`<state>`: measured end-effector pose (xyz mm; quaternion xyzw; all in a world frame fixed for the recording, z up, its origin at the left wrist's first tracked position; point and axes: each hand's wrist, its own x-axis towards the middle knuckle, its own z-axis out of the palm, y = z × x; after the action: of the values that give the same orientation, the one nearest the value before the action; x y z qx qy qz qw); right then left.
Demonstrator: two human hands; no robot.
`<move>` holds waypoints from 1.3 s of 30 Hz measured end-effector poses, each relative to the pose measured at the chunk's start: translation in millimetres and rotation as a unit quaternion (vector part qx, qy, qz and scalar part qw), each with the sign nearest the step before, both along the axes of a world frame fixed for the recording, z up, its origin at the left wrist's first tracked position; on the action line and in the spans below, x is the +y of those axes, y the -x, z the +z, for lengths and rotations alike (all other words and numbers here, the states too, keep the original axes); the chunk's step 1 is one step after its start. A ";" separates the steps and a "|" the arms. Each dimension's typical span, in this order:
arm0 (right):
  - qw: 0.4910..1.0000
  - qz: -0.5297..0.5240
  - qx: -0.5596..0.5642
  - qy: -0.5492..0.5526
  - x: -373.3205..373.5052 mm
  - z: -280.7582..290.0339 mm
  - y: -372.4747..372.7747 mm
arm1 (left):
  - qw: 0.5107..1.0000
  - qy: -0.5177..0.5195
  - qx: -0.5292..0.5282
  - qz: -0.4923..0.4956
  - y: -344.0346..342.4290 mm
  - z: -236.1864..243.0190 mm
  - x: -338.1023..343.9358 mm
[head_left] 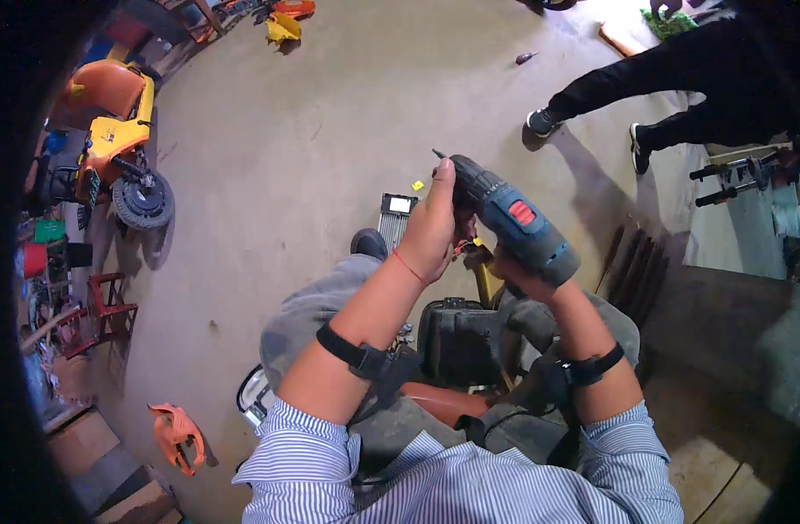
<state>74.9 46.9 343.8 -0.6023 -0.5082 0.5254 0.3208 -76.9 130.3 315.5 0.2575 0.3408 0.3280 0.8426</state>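
A blue-and-black cordless drill (533, 231) with a red patch on its top is raised in front of me, its bit pointing up and to the left. My right hand (526, 278) is closed round its lower rear, mostly hidden under the body. My left hand (430, 227) holds the front end at the chuck, thumb along its side and the other fingers largely hidden. Below the drill, a black boxy part (457, 336) sits between my knees. A finned metal box (398, 214) with a white label lies just beyond my left hand.
A yellow-orange scooter (120, 131) stands at the left near clutter and a red metal frame (110, 306). An orange plastic part (177, 437) lies at lower left. At upper right a person in dark trousers (636, 79) stands near a screwdriver-like tool (526, 58) on the floor.
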 end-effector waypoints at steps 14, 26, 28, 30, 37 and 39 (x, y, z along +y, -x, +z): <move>0.979 0.043 -0.146 -0.134 -21.5 -18.0 -8.9 | 0.996 -0.080 0.035 -0.028 -7.2 10.0 -23.9; 0.956 0.032 -0.187 -0.224 -18.3 1.1 0.1 | 0.984 -0.168 0.049 -0.022 -3.1 17.0 -24.2; 0.970 0.026 -0.131 -0.205 -17.5 0.0 -0.7 | 0.984 -0.168 0.055 -0.018 -3.9 18.4 -24.0; 0.979 0.026 -0.080 -0.184 -17.2 -8.1 -2.5 | 0.983 -0.167 0.070 -0.013 -3.4 22.4 -26.5; 0.995 -0.019 0.013 -0.098 -19.4 -13.5 -5.5 | 0.973 -0.213 0.078 -0.037 -4.0 20.2 -24.3; 0.994 -0.007 -0.016 -0.109 -21.9 -18.2 -8.4 | 0.973 -0.211 0.087 -0.042 -2.8 18.1 -25.9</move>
<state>83.4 25.0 325.6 -0.5757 -0.5633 0.4544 0.3804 -74.1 104.5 333.6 0.4715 0.3242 0.3330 0.7495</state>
